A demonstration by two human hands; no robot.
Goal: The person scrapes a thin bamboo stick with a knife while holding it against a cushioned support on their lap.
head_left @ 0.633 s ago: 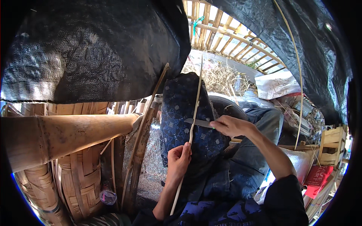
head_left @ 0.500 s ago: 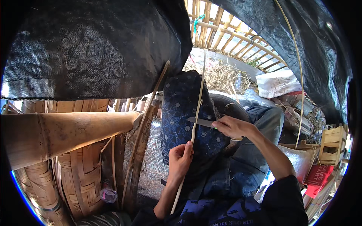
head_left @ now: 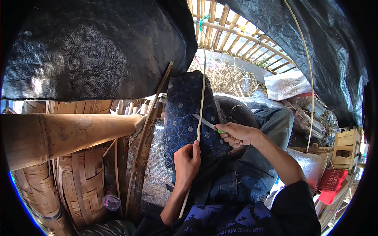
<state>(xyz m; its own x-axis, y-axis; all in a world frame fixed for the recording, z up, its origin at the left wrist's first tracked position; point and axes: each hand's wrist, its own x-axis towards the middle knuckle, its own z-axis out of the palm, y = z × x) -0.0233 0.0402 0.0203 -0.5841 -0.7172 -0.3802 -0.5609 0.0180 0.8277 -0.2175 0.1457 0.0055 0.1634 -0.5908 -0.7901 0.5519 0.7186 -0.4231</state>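
Cream-coloured and slender, a strip (head_left: pixel 199 133) runs from near to far over a dark blue patterned cloth (head_left: pixel 180 106) in the middle, its near end showing beside the left forearm. The left hand (head_left: pixel 186 161) pinches it between thumb and fingers; the right hand (head_left: pixel 237 135), apart from the left and farther off, has its fingers wrapped around the handle of a knife (head_left: pixel 206 122), whose blade crosses the strip, pointing left. A denim-covered knee (head_left: pixel 281 122) is right of the cloth. On the left are a thick bamboo pole (head_left: pixel 86 133) and, farther, a black sheet (head_left: pixel 98 59). Straw (head_left: pixel 228 76) lies at the far side, a white sack (head_left: pixel 287 85) to its right; at the right edge is a red bag (head_left: pixel 333 185).
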